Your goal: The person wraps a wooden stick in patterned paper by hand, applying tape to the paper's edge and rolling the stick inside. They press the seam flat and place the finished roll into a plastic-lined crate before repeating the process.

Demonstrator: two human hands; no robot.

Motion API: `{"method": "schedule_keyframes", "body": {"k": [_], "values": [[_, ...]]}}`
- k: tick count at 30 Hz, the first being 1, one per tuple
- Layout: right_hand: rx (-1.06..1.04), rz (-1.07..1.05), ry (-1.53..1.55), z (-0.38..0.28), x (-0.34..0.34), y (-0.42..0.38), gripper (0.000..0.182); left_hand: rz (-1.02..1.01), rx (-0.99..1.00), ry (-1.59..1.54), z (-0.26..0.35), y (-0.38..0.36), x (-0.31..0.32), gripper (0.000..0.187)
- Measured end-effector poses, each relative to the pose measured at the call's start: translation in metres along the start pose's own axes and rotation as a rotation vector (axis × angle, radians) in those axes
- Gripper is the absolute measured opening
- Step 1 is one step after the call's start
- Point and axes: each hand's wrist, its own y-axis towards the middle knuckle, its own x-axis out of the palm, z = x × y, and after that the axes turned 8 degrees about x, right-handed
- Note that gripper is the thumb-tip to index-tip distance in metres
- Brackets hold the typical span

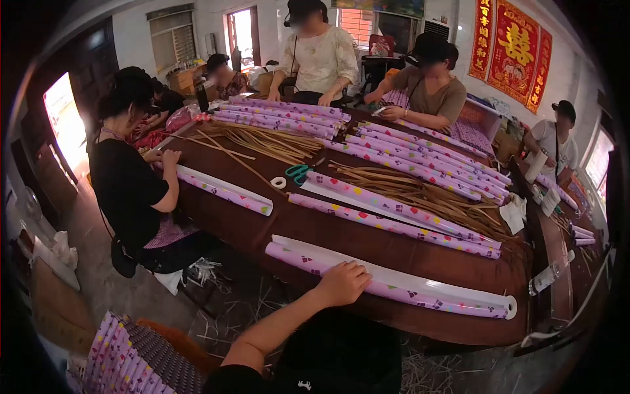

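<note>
My left hand (344,284) lies on the near long edge of a partly unrolled purple patterned paper (407,294), its fingers curled together over it. The paper's white inner side shows along the far edge, and a white ring (511,307) is at its right end. My right hand is not in view. Beyond the paper lie rolled purple tubes (394,223), teal-handled scissors (298,173), a white tape roll (278,182) and thin brown strips (420,190).
Several people stand or sit around the brown table (243,230); one in black (128,171) handles another purple sheet (216,188) at the left. More purple tubes (282,115) lie along the far side. Finished-looking rolls (118,354) stand at the lower left. White scraps litter the floor.
</note>
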Motion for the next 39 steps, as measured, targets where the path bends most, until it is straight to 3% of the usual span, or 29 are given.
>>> {"method": "schedule_keyframes", "body": {"k": [5, 8, 11, 13, 17, 19, 24, 27, 29, 32, 34, 36, 39], "values": [[0.045, -0.236, -0.250, 0.103, -0.019, -0.100, 0.027, 0.021, -0.007, 0.012, 0.002, 0.000, -0.002, 0.014], [0.097, -0.441, -0.425, 0.172, -0.024, -0.209, 0.029, 0.019, -0.003, 0.025, 0.002, -0.001, -0.003, 0.015], [0.163, -0.598, -0.596, 0.194, -0.025, -0.321, 0.032, 0.034, -0.002, 0.003, 0.002, -0.002, -0.005, 0.021], [0.182, -0.639, -0.599, 0.165, -0.022, -0.387, 0.035, -0.066, -0.002, -0.039, 0.005, 0.000, -0.016, 0.032], [-0.146, -0.718, -0.012, 0.035, -0.007, -0.443, 0.034, -0.173, 0.003, -0.048, 0.001, 0.000, -0.018, 0.038], [-0.126, -0.719, 0.026, -0.011, 0.001, -0.456, 0.035, -0.234, 0.009, -0.073, -0.001, -0.001, -0.019, 0.041], [0.114, -0.901, -0.350, 0.036, 0.021, -0.494, 0.033, -0.246, 0.030, -0.106, -0.006, -0.002, -0.018, 0.041], [0.056, -0.779, -0.020, 0.018, -0.003, -0.460, 0.031, -0.250, 0.029, -0.107, -0.009, -0.001, -0.016, 0.040], [0.014, -0.973, 0.278, -0.028, -0.019, -0.429, 0.037, -0.249, 0.040, -0.109, -0.008, 0.000, -0.016, 0.040], [-0.288, -0.974, 0.383, -0.063, -0.002, -0.444, 0.056, -0.278, 0.052, -0.101, -0.009, 0.002, -0.019, 0.039], [-0.369, -0.906, 0.402, -0.072, 0.019, -0.457, 0.055, -0.280, 0.087, -0.112, -0.012, 0.001, -0.020, 0.039], [-0.437, -1.080, 0.488, -0.073, 0.037, -0.469, 0.049, -0.313, 0.071, -0.122, -0.016, -0.004, -0.027, 0.039], [-0.465, -1.019, 0.568, -0.080, 0.047, -0.476, 0.043, -0.295, 0.071, -0.127, -0.020, -0.015, -0.036, 0.040]]}}
